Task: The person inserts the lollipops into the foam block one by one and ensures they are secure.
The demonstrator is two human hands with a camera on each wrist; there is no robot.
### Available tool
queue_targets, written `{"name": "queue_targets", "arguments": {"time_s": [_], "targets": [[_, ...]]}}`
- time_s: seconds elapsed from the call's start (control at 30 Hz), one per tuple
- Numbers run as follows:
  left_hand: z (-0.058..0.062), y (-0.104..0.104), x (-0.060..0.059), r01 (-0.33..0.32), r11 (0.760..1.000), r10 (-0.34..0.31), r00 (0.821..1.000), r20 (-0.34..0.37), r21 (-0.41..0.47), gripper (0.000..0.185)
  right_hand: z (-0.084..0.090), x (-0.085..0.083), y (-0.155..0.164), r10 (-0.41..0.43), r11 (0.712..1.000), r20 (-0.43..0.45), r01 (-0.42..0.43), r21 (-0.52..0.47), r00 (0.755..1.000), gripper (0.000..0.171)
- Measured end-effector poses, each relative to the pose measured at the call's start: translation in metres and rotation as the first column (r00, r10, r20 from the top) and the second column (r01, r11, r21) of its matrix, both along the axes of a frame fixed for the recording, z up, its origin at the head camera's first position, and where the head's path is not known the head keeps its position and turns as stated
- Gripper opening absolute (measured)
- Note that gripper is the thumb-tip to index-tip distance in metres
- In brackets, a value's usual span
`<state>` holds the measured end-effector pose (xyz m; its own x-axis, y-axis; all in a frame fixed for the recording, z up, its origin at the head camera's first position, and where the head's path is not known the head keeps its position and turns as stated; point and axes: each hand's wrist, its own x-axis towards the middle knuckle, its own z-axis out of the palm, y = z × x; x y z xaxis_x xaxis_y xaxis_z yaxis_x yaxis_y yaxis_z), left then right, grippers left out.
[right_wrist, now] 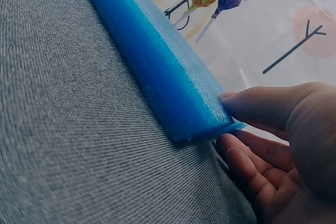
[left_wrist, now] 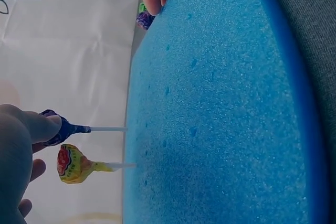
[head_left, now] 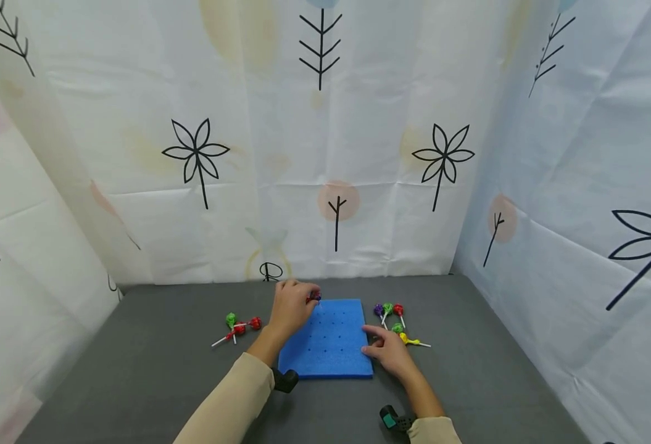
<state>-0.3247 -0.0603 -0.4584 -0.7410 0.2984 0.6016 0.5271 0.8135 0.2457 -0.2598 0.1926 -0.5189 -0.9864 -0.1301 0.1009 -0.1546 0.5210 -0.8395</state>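
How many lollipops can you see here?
About 10: 3 lie left of the blue foam board, 5 lie right of it, 1 yellow stands in it, 1 in the left hand. Others may be hidden.

grey fabric tabletop (head_left: 147, 370) within white curtain walls (head_left: 247, 203) printed with black flowers, twigs

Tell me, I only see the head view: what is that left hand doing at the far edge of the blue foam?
Observer: The left hand pinches a blue-wrapped lollipop whose stick meets the blue foam board.
Operator: Is anything planted there already?
Observer: Yes, a yellow-wrapped lollipop stands in the foam right beside it.
Operator: And the right hand?
Observer: The right hand steadies the board's corner, thumb on top and fingers on the grey cloth under the edge.
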Motion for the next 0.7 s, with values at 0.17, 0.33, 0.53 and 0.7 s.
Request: {"name": "queue_targets", "arguments": {"time_s": [0.17, 0.33, 0.53, 0.7], "targets": [[-0.0041, 0.0013, -0.001, -0.004, 1.0, 0.003, 1.0, 0.001, 0.02, 0.022, -0.0011, 0.0003, -0.0005, 0.001, 1.0, -0.005, -0.001, -0.001, 1.0, 0.045], [-0.0054, 0.003, -0.0014, -0.021, 0.999, 0.02, 0.999, 0.046, 0.025, 0.02, 0.0007, -0.0006, -0.001, 0.013, 1.0, 0.0, -0.013, -0.008, 1.0, 0.045], [-0.0053, 0.0056, -0.0011, -0.034, 0.999, 0.032, 0.997, 0.072, 0.023, 0.022, 0.0005, 0.0005, 0.0001, 0.006, 1.0, 0.003, -0.006, -0.01, 1.0, 0.045], [-0.0059, 0.0081, -0.0018, -0.032, 0.999, 0.029, 0.996, 0.085, 0.038, 0.024, 0.0019, 0.0009, 0.0002, 0.007, 1.0, 0.004, -0.007, -0.018, 1.0, 0.045]]}}
